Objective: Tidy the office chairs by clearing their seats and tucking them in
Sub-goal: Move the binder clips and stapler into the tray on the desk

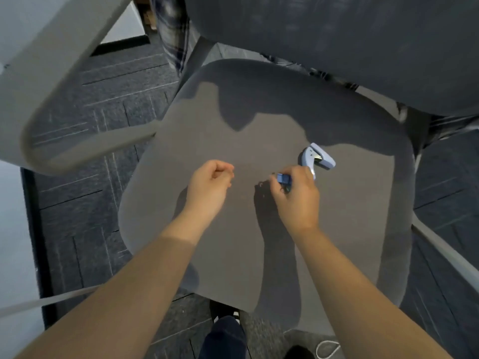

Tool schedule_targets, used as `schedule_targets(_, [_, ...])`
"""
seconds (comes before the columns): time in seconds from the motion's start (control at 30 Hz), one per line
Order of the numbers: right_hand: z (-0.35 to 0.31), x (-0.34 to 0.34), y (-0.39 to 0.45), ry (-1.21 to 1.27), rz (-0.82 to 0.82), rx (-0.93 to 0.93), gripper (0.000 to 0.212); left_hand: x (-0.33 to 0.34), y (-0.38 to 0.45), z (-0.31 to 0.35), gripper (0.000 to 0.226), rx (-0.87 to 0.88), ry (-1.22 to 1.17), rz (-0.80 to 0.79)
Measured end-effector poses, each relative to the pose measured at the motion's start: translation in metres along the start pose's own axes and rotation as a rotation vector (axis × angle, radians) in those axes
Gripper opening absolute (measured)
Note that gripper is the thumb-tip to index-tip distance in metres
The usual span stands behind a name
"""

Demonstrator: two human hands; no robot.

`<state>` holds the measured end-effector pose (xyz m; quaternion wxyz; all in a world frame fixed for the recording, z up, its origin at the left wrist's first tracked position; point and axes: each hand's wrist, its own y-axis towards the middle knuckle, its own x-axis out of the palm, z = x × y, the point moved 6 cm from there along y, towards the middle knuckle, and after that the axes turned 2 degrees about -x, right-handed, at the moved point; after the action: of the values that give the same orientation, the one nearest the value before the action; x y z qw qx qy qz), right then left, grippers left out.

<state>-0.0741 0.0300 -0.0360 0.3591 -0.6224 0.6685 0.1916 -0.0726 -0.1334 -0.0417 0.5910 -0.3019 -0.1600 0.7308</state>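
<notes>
A grey office chair seat (259,120) fills the middle of the head view, its dark backrest (337,42) at the top right. My right hand (298,195) is closed over the seat on a small blue object (283,179), and a pale blue staple remover (317,159) sticks out past its knuckles, touching the hand. Whether that hand also grips the staple remover I cannot tell. My left hand (210,187) hovers over the seat's middle with fingers curled in loosely and nothing visible in it.
A grey armrest (59,125) loops at the left, and a second one (445,257) runs along the right. Dark carpet tiles (98,193) surround the chair. A white desk edge (15,229) is at the left. Plaid fabric (173,35) hangs behind the seat. My foot (225,330) is below.
</notes>
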Motion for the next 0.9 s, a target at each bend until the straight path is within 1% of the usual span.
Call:
schedule_targets(0.1, [0.026,-0.048,-0.003,0.071,0.146,0.157,0.018,0.033,-0.002,0.019,0.030,0.010,0.055,-0.056])
schedule_targets(0.2, [0.056,-0.085,-0.007,0.058,0.237,0.277,0.016,0.072,-0.005,0.035,0.012,0.019,0.139,-0.109])
schedule_targets(0.3, [0.078,-0.106,-0.011,0.073,0.289,0.335,0.016,0.114,0.001,0.043,0.044,0.033,0.260,-0.149])
schedule_targets(0.37, [0.089,-0.110,-0.013,0.096,0.300,0.344,0.015,0.138,0.005,0.046,0.054,0.050,0.344,-0.166])
schedule_targets(0.43, [0.097,-0.111,-0.015,0.114,0.297,0.334,0.015,0.155,0.010,0.044,0.054,0.054,0.424,-0.158])
schedule_targets(0.53, [0.104,-0.111,-0.019,0.150,0.280,0.330,0.012,0.165,0.017,0.034,0.040,0.028,0.481,-0.129])
schedule_targets(0.6, [0.102,-0.110,-0.023,0.195,0.260,0.332,0.010,0.163,0.012,0.034,0.028,0.023,0.434,-0.135])
schedule_targets(0.67, [0.094,-0.114,-0.028,0.241,0.245,0.325,0.011,0.157,-0.001,0.038,0.039,0.008,0.329,-0.151])
schedule_targets(0.7, [0.088,-0.116,-0.030,0.257,0.239,0.310,0.010,0.154,-0.009,0.042,0.041,-0.002,0.277,-0.162])
schedule_targets(0.73, [0.079,-0.119,-0.031,0.270,0.232,0.285,0.008,0.150,-0.016,0.046,0.038,0.001,0.243,-0.165])
schedule_targets(0.8, [0.057,-0.132,-0.035,0.304,0.221,0.221,0.012,0.142,-0.034,0.059,0.028,0.036,0.191,-0.144])
schedule_targets(0.83, [0.045,-0.142,-0.036,0.319,0.220,0.187,0.014,0.137,-0.045,0.068,0.028,0.057,0.165,-0.127])
schedule_targets(0.9, [0.021,-0.168,-0.042,0.340,0.242,0.112,0.017,0.131,-0.067,0.087,0.037,0.102,0.127,-0.097])
